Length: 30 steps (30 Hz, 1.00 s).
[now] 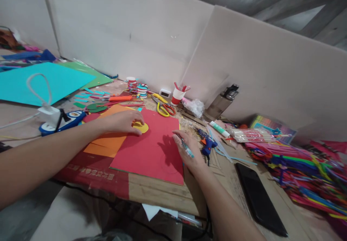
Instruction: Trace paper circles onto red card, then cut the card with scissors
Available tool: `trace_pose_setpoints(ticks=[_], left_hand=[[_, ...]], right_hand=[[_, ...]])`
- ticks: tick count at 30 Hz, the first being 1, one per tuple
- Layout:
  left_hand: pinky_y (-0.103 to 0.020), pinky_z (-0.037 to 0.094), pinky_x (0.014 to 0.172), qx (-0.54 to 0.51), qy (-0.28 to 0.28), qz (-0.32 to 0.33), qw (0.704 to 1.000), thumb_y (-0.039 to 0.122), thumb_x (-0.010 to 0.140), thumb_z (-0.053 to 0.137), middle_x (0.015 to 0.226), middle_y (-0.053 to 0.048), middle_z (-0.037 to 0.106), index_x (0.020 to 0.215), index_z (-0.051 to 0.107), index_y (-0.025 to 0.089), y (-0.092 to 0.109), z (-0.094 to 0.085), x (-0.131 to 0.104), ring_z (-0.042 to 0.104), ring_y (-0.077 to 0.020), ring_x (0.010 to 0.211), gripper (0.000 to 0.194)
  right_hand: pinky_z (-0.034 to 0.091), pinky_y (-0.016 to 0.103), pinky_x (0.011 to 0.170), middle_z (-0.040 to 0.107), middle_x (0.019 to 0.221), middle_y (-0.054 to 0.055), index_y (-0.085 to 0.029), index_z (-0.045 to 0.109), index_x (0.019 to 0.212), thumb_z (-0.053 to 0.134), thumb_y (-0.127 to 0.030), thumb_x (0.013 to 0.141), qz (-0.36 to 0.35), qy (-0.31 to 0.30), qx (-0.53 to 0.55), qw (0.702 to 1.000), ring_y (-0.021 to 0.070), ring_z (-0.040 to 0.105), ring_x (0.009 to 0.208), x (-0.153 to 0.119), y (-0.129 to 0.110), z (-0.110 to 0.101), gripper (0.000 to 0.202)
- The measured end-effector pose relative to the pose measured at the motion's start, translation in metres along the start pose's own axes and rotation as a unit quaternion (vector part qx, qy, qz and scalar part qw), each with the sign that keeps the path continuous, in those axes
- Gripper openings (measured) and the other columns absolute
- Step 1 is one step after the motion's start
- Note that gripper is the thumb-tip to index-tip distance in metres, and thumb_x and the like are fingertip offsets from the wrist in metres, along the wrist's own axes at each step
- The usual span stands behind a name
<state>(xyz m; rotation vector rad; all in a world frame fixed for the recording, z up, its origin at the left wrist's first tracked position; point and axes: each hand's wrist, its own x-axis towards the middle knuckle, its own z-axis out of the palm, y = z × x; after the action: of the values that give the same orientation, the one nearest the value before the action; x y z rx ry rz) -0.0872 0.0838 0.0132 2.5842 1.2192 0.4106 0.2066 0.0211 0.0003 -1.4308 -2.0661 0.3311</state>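
A sheet of red paper (151, 150) lies in front of me, partly over orange paper (108, 143). My left hand (127, 121) is at its upper left, thumb and fingers curled round a small rounded yellow paper piece (143, 127). The hand covers the left part of that piece. At the sheet's right edge, my right hand (189, 152) is closed around a pen (187, 149) with a light blue-green end. Its tip is hidden by the fingers. The right hand casts a shadow on the red paper.
Yellow-handled scissors (162, 109) and a red-white cup (178, 95) stand behind the paper. A blue glue gun (208, 145), a glue stick (219, 129) and a black phone (258, 197) lie right. Colourful pipe cleaners (292, 168) fill the far right. A power strip (63, 121) sits left.
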Motion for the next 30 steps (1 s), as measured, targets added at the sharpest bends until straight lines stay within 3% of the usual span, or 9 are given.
trace_pose_setpoints(ticks=[5, 13, 19, 24, 30], left_hand=[[-0.029, 0.041, 0.074, 0.005, 0.002, -0.008, 1.0, 0.044, 0.083, 0.06, 0.094, -0.006, 0.07, 0.089, 0.072, 0.02, 0.001, 0.001, 0.001, 0.062, -0.0221, 0.088, 0.028], [-0.029, 0.042, 0.073, -0.025, 0.025, -0.043, 0.998, 0.05, 0.078, 0.065, 0.095, -0.006, 0.071, 0.093, 0.074, 0.021, -0.012, 0.013, 0.009, 0.064, -0.0225, 0.088, 0.034], [-0.027, 0.044, 0.072, -0.049, 0.06, -0.085, 0.993, 0.047, 0.077, 0.066, 0.101, -0.004, 0.072, 0.099, 0.073, 0.021, -0.017, 0.009, 0.007, 0.064, -0.0201, 0.087, 0.035], [-0.027, 0.045, 0.078, -0.037, 0.046, -0.045, 0.997, 0.041, 0.081, 0.061, 0.104, -0.004, 0.073, 0.094, 0.074, 0.021, -0.018, 0.005, 0.004, 0.065, -0.019, 0.091, 0.027], [-0.025, 0.045, 0.077, -0.042, 0.028, -0.017, 0.999, 0.037, 0.083, 0.058, 0.099, -0.003, 0.073, 0.088, 0.073, 0.021, -0.021, 0.012, 0.007, 0.065, -0.0176, 0.09, 0.022]], right_hand=[[0.046, 0.039, 0.088, 0.074, 0.107, 0.009, -0.022, 0.072, 0.107, 0.043, -0.044, 0.097, -0.002, -0.008, 0.0, 1.0, 0.0265, 0.063, 0.101, 0.0, 0.001, 0.001, 0.038], [0.045, 0.038, 0.085, 0.074, 0.104, 0.009, -0.022, 0.073, 0.104, 0.042, -0.044, 0.097, -0.005, -0.011, -0.015, 1.0, 0.0265, 0.063, 0.098, 0.0, -0.001, 0.001, 0.038], [0.045, 0.037, 0.084, 0.074, 0.102, 0.009, -0.022, 0.073, 0.102, 0.042, -0.044, 0.098, -0.017, -0.002, -0.018, 1.0, 0.0251, 0.064, 0.094, 0.0, -0.001, 0.002, 0.037], [0.046, 0.037, 0.084, 0.075, 0.095, 0.009, -0.022, 0.073, 0.102, 0.043, -0.043, 0.097, -0.02, 0.007, -0.019, 1.0, 0.0248, 0.065, 0.09, 0.001, -0.001, 0.002, 0.038], [0.046, 0.039, 0.087, 0.075, 0.094, 0.009, -0.022, 0.073, 0.103, 0.043, -0.044, 0.095, -0.015, 0.007, -0.013, 1.0, 0.0251, 0.066, 0.09, 0.001, -0.001, 0.003, 0.038]])
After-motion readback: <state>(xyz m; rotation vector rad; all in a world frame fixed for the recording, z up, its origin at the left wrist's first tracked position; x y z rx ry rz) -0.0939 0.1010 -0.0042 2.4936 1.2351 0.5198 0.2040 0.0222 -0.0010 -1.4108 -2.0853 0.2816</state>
